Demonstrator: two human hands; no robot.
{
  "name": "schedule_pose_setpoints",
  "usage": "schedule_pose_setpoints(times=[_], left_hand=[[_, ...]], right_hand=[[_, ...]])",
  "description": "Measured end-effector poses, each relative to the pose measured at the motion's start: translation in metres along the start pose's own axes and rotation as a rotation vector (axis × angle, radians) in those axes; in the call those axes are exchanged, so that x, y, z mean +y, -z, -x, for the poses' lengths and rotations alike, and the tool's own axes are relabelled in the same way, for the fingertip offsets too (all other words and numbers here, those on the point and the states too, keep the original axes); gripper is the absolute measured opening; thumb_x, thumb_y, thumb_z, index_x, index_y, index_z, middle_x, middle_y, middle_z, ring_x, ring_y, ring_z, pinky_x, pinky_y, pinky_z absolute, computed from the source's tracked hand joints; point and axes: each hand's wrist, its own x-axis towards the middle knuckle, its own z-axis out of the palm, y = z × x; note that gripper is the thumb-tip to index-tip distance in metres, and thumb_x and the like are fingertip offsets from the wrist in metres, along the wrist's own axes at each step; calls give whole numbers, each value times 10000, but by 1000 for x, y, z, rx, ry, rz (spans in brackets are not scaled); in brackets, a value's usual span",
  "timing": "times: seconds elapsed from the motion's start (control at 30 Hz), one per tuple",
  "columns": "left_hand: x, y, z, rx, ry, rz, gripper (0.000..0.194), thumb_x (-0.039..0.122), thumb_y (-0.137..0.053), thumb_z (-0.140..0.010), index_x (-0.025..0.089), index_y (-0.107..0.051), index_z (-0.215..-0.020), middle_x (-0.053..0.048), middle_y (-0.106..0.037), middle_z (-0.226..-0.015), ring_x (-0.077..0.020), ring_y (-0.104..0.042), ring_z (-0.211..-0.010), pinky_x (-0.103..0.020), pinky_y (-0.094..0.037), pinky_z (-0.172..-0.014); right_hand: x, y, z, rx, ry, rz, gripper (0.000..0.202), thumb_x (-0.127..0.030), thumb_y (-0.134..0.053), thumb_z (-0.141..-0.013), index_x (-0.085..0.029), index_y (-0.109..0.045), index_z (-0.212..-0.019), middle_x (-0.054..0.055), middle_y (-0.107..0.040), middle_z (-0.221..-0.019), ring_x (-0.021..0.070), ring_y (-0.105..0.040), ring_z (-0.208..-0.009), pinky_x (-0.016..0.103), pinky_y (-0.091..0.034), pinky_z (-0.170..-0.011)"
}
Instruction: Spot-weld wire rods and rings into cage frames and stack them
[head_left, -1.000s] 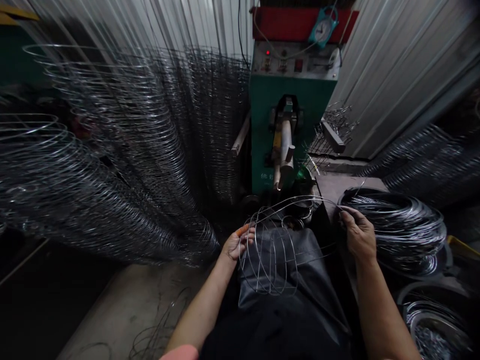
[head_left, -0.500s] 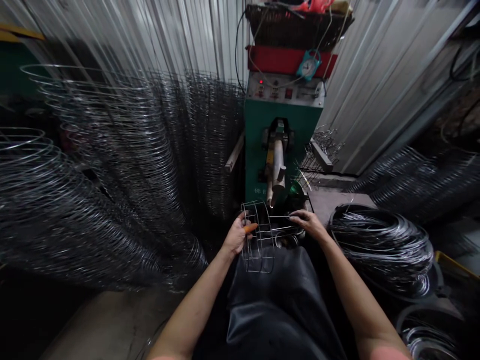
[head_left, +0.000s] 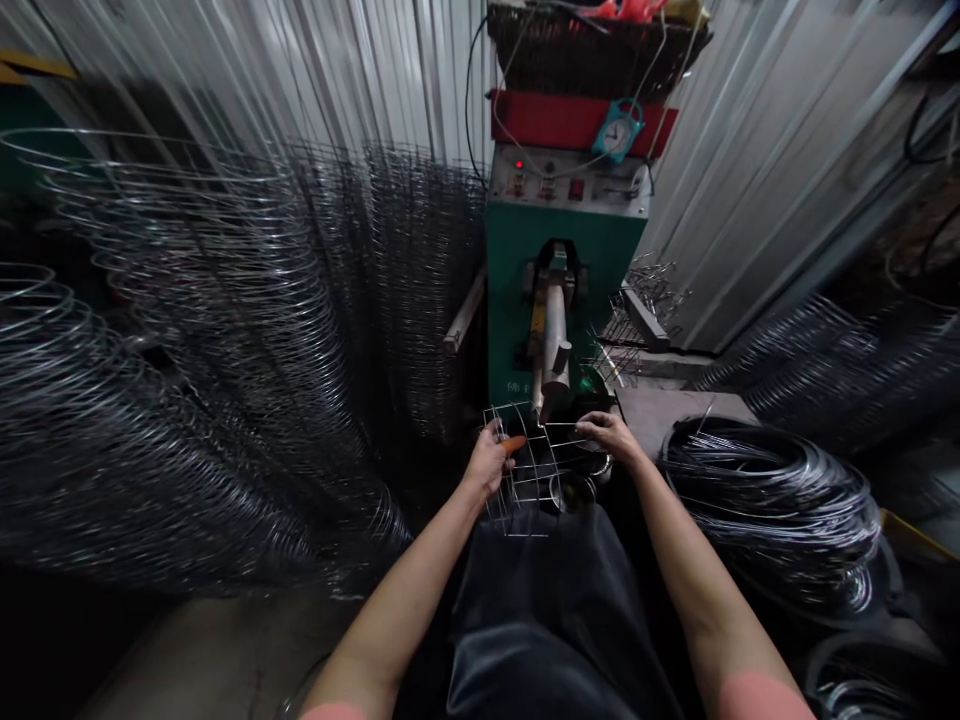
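A round wire frame made of rings and cross wires is tilted over my lap. My left hand grips its left side, with an orange covering on one finger or thumb. My right hand pinches the end of a thin straight metal rod. The rod's left end meets the wire frame right at the tip of the spot welder's electrode arm, which points down from the green machine body. The lower electrode is hidden in the dark.
Tall stacks of wire rings fill the left side. At right lies a big coil of wire, with loose rods behind. A teal clock hangs on the machine. Grey bars jut out beside it.
The wire frame has tipped and shifted slightly right under the electrode arm. My right hand has raised the rod a little, so its left end now sits at the electrode tip.
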Motion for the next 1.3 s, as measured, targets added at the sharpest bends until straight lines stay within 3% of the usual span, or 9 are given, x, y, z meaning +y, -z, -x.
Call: schedule_pose_setpoints(times=[0.27, 0.47, 0.57, 0.7, 0.83, 1.03, 1.17, 1.23, 1.3], left_hand=[[-4, 0, -7, 13, 72, 41, 614, 75, -753, -515, 185, -434, -1028, 77, -409, -666, -14, -352, -437, -152, -212, -362], [-3, 8, -1, -87, -21, 56, 646, 115, -771, -522, 201, -463, -1084, 79, -405, -686, -16, -387, -485, -131, -258, -378], [0, 31, 14, -146, -22, 100, 697, 111, -777, -529, 205, -474, -1150, 69, -416, -706, -11, -396, -508, -120, -281, -393], [5, 80, 46, -277, 4, 216, 635, 109, -741, -592, 173, -501, -1176, 65, -402, -679, 11, -299, -455, -100, -255, -377], [8, 112, 79, -352, -62, 375, 674, 156, -725, -602, 164, -482, -1231, 46, -423, -698, 7, -266, -446, -91, -243, -346], [14, 117, 105, -450, -143, 541, 800, 165, -692, -624, 180, -353, -1349, 24, -441, -737, -4, -308, -458, -97, -260, -337], [18, 119, 113, -487, -175, 577, 755, 199, -657, -669, 180, -340, -1353, 26, -471, -729, -17, -388, -476, -124, -385, -428], [18, 124, 114, -501, -159, 512, 702, 251, -681, -648, 162, -420, -1294, -5, -543, -792, -56, -501, -573, -203, -488, -587], [18, 131, 113, -488, -111, 387, 664, 299, -700, -627, 148, -473, -1233, -76, -596, -934, -149, -589, -768, -324, -500, -753]], right_hand=[[-1, 5, -3, -24, -4, 12, 337, -469, -653, -607, -147, -635, -705, -19, -577, -582, 116, -499, -548, 244, -395, -557], [-13, 1, 7, -35, 14, 36, 348, -476, -662, -599, -142, -646, -694, 1, -599, -615, 145, -539, -616, 269, -423, -626], [-17, 9, 30, -73, 34, 30, 356, -469, -663, -629, -150, -667, -786, 30, -644, -729, 183, -580, -727, 297, -444, -705], [-9, 40, 77, -145, 109, -48, 495, -471, -706, -599, -191, -656, -1005, 62, -655, -979, 243, -569, -942, 344, -429, -834], [-6, 57, 117, -155, 150, -148, 494, -546, -702, -579, -196, -686, -927, 69, -656, -911, 253, -574, -890, 377, -422, -830], [-54, 28, 143, -141, 381, -247, 382, -584, -636, -640, -204, -666, -653, 57, -575, -785, 226, -551, -817, 380, -429, -779], [-93, 3, 150, 90, 451, -317, 387, -591, -600, -673, -210, -601, -607, 52, -540, -808, 205, -535, -768, 360, -446, -727], [-112, -10, 152, 219, 476, -429, 368, -579, -606, -674, -219, -565, -616, 32, -527, -757, 169, -511, -674, 322, -444, -634], [-133, -21, 155, 318, 478, -558, 345, -569, -603, -684, -232, -540, -646, 0, -494, -665, 120, -432, -538, 268, -388, -497]])
